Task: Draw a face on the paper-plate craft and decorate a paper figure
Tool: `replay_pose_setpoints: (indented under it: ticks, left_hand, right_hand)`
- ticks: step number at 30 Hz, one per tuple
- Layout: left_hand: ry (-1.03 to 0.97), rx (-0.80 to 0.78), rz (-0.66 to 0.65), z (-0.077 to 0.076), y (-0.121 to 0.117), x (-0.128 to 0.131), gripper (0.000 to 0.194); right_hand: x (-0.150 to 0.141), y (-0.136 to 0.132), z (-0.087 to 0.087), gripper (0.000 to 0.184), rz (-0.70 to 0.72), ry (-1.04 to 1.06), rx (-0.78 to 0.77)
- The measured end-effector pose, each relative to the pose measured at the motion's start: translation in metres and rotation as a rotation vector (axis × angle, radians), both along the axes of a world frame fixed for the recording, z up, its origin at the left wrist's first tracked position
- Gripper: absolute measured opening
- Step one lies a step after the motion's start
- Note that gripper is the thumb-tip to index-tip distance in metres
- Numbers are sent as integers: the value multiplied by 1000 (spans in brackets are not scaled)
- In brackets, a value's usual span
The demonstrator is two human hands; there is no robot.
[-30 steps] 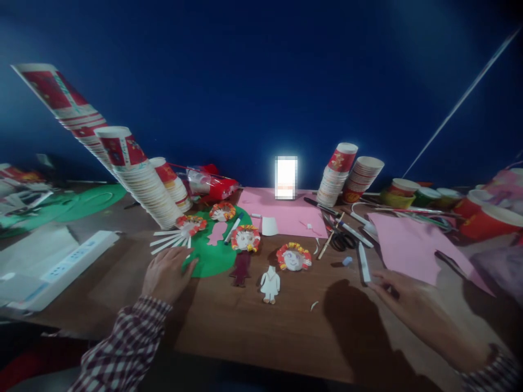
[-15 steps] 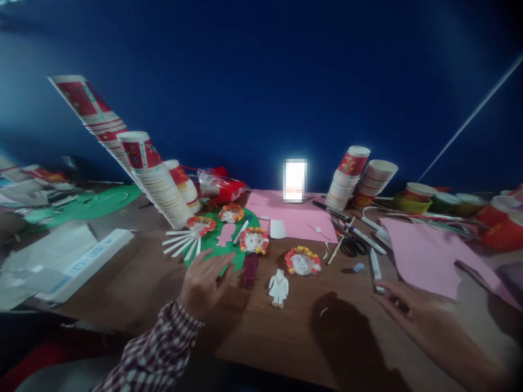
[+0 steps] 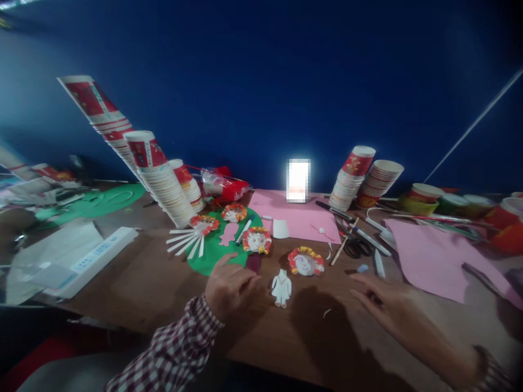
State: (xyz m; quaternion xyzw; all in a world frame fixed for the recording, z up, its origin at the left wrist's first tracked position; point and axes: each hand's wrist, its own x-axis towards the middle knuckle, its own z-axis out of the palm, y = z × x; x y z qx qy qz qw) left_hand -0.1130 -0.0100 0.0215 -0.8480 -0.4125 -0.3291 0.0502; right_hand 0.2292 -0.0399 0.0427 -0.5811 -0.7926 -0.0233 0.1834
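My left hand (image 3: 231,286) hovers over the table with loosely bent fingers and nothing visible in it. Its fingertips are nearest a maroon paper cutout (image 3: 254,263), which they partly cover. Just right of it lies a white paper figure cutout of a coat and legs (image 3: 281,288). My right hand (image 3: 386,307) reaches in from the right, thumb and fingers apart, holding nothing. A paper head with a red-yellow crinkled rim and drawn face (image 3: 305,263) rests between the hands. Behind the right fingertips are a small pale blue piece (image 3: 362,268) and a white glue-like tube (image 3: 379,263).
More rimmed paper heads (image 3: 256,241) and a pink cutout (image 3: 227,235) lie around a green paper sheet (image 3: 208,264). Leaning paper cup stacks (image 3: 163,185) stand behind. Scissors (image 3: 359,247), pink paper (image 3: 429,261) and a power strip (image 3: 96,261) lie at the sides.
My left hand has moved right toward the maroon cutout, its fingers more bent. My right hand has moved left, away from the white tube. The view has shifted slightly.
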Motion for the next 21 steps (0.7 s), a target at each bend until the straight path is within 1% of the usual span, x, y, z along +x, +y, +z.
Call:
replay_pose_setpoints:
  ticks: [1,3,6,7,8,9,11,13,14,17,21]
  left_hand:
    - [-8,5,-20,-2,0,3,10]
    - [-32,26,-56,-6,0,9,9]
    - [-68,41,-79,-13,0,15,10]
    - [-78,33,-79,-15,0,16,11]
    - [-89,21,-75,-17,0,16,12]
    - [-104,8,-65,-18,1,16,13]
    - [-139,-7,-36,-21,1,15,14]
    - [-165,-10,-20,-23,2,13,14]
    - [-170,-14,-19,-24,1,12,13]
    - [-173,-20,-27,-26,0,11,9]
    - [-135,-39,-31,-27,-1,13,6]
  right_hand:
    - [-7,7,6,32,63,-40,-27]
    - [-24,25,20,30,129,-121,-71]
    - [-51,64,38,33,154,-178,-212]
    - [-61,80,41,30,147,-189,-270]
    - [-70,95,42,28,151,-198,-297]
    - [-79,111,41,27,144,-201,-310]
    - [-97,140,35,32,102,-211,-354]
    - [-113,162,25,40,50,-225,-412]
    - [-121,170,20,41,18,-232,-441]
    - [-137,184,10,34,-45,-241,-505]
    - [-145,190,8,33,-70,-237,-577]
